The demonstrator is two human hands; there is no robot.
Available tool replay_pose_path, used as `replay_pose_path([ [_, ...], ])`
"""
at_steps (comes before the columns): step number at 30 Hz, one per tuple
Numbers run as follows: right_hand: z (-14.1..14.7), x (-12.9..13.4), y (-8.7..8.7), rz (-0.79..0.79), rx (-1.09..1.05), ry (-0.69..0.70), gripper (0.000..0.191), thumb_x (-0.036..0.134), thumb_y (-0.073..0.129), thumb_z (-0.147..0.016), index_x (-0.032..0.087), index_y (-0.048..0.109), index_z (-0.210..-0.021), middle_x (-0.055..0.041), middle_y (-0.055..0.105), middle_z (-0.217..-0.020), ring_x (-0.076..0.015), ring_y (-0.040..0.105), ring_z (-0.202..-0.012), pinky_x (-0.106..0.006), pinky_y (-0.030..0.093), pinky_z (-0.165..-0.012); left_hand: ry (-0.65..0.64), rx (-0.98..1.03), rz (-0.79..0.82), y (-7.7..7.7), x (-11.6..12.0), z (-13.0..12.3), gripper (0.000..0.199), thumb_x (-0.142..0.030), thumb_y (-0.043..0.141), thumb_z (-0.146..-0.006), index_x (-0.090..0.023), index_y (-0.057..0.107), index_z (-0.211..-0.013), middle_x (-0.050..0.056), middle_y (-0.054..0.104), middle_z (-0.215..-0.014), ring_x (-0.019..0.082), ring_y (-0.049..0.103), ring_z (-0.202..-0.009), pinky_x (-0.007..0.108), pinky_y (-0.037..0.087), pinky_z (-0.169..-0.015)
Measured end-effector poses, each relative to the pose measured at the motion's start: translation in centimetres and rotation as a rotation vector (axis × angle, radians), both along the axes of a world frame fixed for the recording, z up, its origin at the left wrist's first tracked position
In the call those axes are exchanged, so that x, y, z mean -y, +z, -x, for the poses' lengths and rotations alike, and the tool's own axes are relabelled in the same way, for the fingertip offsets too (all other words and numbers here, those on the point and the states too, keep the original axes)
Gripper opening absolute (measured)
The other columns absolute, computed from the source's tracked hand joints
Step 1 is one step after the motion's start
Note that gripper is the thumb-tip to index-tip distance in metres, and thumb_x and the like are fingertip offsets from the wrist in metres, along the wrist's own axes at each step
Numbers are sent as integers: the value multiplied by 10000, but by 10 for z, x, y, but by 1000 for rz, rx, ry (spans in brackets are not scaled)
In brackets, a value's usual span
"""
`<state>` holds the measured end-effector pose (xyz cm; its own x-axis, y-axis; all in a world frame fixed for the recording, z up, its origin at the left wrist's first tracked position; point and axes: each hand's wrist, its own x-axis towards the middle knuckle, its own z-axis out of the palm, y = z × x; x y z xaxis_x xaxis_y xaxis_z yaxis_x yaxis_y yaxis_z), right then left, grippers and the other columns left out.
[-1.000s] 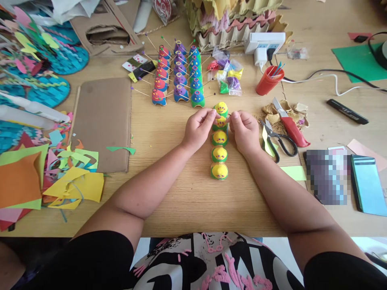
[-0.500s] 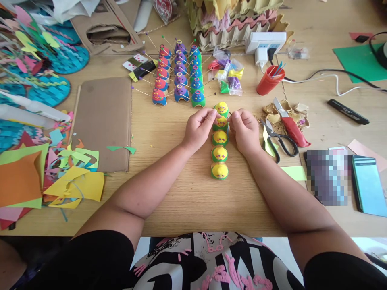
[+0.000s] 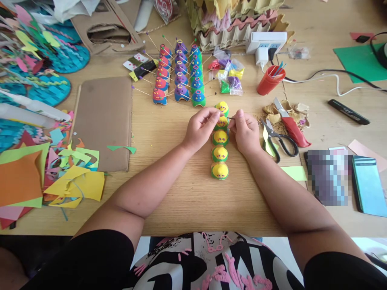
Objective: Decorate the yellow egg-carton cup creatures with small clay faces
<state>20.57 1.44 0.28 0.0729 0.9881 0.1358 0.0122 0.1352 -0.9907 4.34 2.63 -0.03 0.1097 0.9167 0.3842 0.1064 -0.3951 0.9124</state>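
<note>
A row of egg-carton cups [image 3: 220,154], coated in yellow and green clay with small smiling faces, runs up the middle of the table. My right hand [image 3: 246,131] is just right of its far end, pinching a thin dark stick [image 3: 231,118] that points left over the second cup from the back. On the other side my left hand [image 3: 199,128] is closed in a pinch, its fingertips at that same cup and partly covering it. Whatever lies between the left fingertips is hidden.
Finished-looking red, purple and blue cup rows [image 3: 181,74] with pins stand behind. Clay bags [image 3: 234,82], a red cup [image 3: 271,80], scissors [image 3: 279,139] and a utility knife [image 3: 294,129] lie to the right. Cardboard [image 3: 102,121] and paper scraps [image 3: 75,185] are at left.
The right hand has tilted slightly and more of the thin dark stick shows between the hands. The left hand and the cups are almost where they were.
</note>
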Motion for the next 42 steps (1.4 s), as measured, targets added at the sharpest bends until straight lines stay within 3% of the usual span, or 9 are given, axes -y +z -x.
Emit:
replay_pose_path([
  [7,0,1,2,-38,22,54,721,896,576,-847,223,526,-595,29,389,-556,-108,397,-549,-275,345,-505,-95,-95,-120,-2,0,1,484,-664,727,-917,-244,763,-1155,68,790,-1085,176,729,-945,331,572,-904],
  [14,2,3,10,-65,35,106,743,930,567,-820,221,530,-603,20,412,-582,-115,401,-588,-286,365,-537,-40,-117,-163,0,0,2,259,-495,768,-943,-249,825,-1001,40,804,-964,169,723,-922,323,570,-885],
  [20,1,3,8,-77,32,55,750,962,441,-853,249,634,-723,23,448,-577,-128,424,-561,-304,396,-547,26,-112,-180,-1,-1,2,238,-466,765,-949,-238,818,-989,47,808,-980,169,723,-938,311,575,-856],
  [26,-1,0,4,-58,-61,79,598,852,660,-835,278,685,-999,13,565,-765,-146,558,-698,-299,497,-635,51,-104,-135,-3,-3,3,234,-469,774,-941,-246,813,-997,46,807,-989,172,725,-943,317,577,-870],
  [32,0,-3,1,-87,-110,100,542,688,883,-737,252,667,-975,7,677,-915,-149,652,-892,-289,572,-827,70,-78,-87,-4,-3,3,292,-508,740,-956,-230,801,-1022,55,810,-1034,166,732,-979,286,572,-854],
  [42,0,-3,1,-61,-126,68,541,706,846,-769,235,585,-829,38,543,-737,-116,514,-698,-265,449,-644,50,-74,-60,-5,-2,2,327,-518,758,-936,-241,800,-1106,46,817,-1079,144,720,-894,267,544,-789],
])
